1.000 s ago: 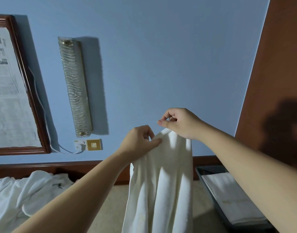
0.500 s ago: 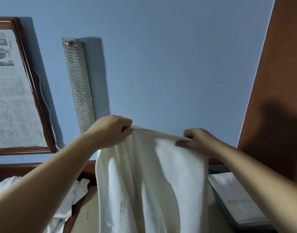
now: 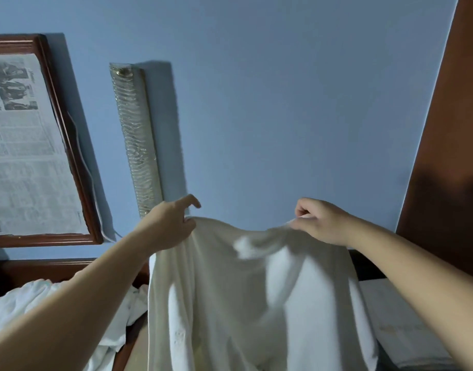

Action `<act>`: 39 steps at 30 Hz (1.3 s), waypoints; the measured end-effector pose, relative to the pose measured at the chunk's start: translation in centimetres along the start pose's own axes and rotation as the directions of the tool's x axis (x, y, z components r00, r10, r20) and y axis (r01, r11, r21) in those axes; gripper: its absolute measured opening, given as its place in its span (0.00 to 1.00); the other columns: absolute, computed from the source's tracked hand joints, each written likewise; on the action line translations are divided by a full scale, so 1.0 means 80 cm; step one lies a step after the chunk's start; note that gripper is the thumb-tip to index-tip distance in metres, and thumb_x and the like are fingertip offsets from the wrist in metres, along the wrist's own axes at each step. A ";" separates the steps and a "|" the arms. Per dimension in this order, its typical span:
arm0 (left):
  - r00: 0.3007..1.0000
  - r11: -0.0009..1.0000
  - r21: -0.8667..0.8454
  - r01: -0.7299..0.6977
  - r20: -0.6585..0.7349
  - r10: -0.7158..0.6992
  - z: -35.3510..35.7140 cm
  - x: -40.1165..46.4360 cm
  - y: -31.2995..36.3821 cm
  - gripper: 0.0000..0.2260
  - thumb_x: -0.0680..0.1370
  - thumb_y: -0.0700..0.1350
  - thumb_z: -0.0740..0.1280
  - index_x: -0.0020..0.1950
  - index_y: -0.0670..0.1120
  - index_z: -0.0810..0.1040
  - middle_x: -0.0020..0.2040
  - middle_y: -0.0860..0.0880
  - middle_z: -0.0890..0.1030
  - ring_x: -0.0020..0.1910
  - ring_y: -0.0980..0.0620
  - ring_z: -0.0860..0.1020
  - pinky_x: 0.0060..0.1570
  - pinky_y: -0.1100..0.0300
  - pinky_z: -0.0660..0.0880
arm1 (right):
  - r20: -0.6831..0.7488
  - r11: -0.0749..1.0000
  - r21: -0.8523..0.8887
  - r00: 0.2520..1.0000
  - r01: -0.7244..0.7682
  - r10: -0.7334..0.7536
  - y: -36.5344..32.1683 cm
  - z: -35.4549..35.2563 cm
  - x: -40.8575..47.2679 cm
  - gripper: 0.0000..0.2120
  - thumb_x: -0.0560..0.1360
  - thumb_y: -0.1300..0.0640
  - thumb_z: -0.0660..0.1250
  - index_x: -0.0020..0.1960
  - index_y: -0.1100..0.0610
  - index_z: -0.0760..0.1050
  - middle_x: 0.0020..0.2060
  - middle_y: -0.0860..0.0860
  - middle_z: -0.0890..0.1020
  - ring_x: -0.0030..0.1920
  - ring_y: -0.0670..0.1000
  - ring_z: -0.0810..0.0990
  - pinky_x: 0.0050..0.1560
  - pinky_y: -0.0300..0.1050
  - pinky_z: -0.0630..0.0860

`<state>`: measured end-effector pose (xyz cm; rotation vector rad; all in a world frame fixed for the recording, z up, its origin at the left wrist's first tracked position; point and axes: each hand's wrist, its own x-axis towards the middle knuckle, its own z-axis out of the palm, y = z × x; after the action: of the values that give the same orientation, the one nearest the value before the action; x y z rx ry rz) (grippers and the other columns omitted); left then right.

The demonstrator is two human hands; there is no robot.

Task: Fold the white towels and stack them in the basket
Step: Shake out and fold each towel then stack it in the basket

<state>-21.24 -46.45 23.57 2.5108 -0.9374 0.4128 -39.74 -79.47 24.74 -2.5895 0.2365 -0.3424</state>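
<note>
A white towel (image 3: 246, 298) hangs in front of me, spread wide in the air. My left hand (image 3: 168, 226) pinches its top left corner, with the index finger sticking up. At the top right corner my right hand (image 3: 321, 223) grips the edge, and the upper edge sags between the two hands. A folded white towel (image 3: 398, 330) lies at the lower right, partly behind the hanging one. The basket under it is mostly hidden.
A pile of crumpled white towels (image 3: 37, 306) lies at the lower left. On the blue wall hang a framed newspaper (image 3: 26, 145) and a long glass wall lamp (image 3: 136, 140). A brown wooden panel (image 3: 449, 156) stands on the right.
My hands have moved apart along the towel's top edge, from almost touching to wide apart. The towel has opened from a narrow bunch into a broad sheet.
</note>
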 end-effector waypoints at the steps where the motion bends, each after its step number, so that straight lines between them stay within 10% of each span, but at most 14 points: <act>1: 1.000 1.000 0.007 0.003 0.026 -0.003 0.001 0.000 0.002 0.15 0.77 0.47 0.64 0.58 0.65 0.76 0.34 0.53 0.80 0.36 0.53 0.78 0.38 0.56 0.72 | 0.026 0.998 -0.055 1.000 0.006 -0.004 -0.001 -0.002 0.005 0.07 0.74 0.45 0.68 0.44 0.47 0.74 0.40 0.39 0.78 0.42 0.45 0.77 0.44 0.46 0.73; 5: 0.990 0.999 0.035 0.038 0.135 -0.042 0.004 0.004 0.023 0.12 0.78 0.40 0.59 0.49 0.53 0.80 0.43 0.51 0.83 0.43 0.48 0.78 0.43 0.54 0.74 | 0.041 0.961 -0.248 0.993 0.119 -0.112 -0.002 -0.010 0.018 0.08 0.83 0.52 0.63 0.51 0.40 0.78 0.53 0.37 0.77 0.57 0.43 0.77 0.60 0.43 0.74; 12: 0.983 0.995 0.092 0.038 0.173 -0.053 0.013 0.005 0.047 0.00 0.76 0.42 0.59 0.46 0.46 0.69 0.44 0.47 0.77 0.44 0.43 0.77 0.36 0.54 0.67 | -0.056 0.944 -0.319 0.993 0.082 -0.105 -0.009 -0.013 0.024 0.10 0.85 0.46 0.58 0.49 0.48 0.74 0.49 0.42 0.76 0.50 0.48 0.77 0.53 0.50 0.76; 18: 0.977 0.997 0.080 0.012 0.211 -0.029 0.001 -0.018 0.115 0.33 0.72 0.78 0.62 0.49 0.48 0.70 0.45 0.53 0.75 0.43 0.50 0.75 0.42 0.51 0.71 | -0.103 0.929 -0.285 0.956 0.237 -0.275 -0.043 -0.001 0.019 0.08 0.85 0.42 0.58 0.51 0.43 0.72 0.49 0.41 0.78 0.49 0.47 0.78 0.51 0.49 0.76; 23: 0.991 0.987 0.159 0.023 0.123 -0.043 0.013 -0.010 0.140 0.37 0.65 0.86 0.54 0.46 0.52 0.69 0.43 0.54 0.76 0.42 0.52 0.75 0.39 0.53 0.72 | -0.059 0.925 -0.178 0.935 0.335 -0.349 -0.069 0.003 0.016 0.07 0.84 0.42 0.61 0.53 0.41 0.75 0.50 0.40 0.78 0.51 0.44 0.77 0.54 0.48 0.77; 39: 0.947 0.938 0.161 -0.306 0.151 0.283 0.008 -0.001 0.097 0.20 0.86 0.60 0.54 0.41 0.47 0.66 0.34 0.51 0.73 0.35 0.53 0.72 0.34 0.53 0.63 | 0.039 0.945 -0.204 0.967 0.255 -0.253 -0.033 0.012 -0.008 0.21 0.78 0.31 0.64 0.44 0.49 0.71 0.38 0.47 0.78 0.39 0.49 0.75 0.39 0.46 0.68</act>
<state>-26.47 -52.01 25.22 2.5878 -1.3951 0.4547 -39.84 -76.65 25.18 -2.8340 -0.0735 -0.4118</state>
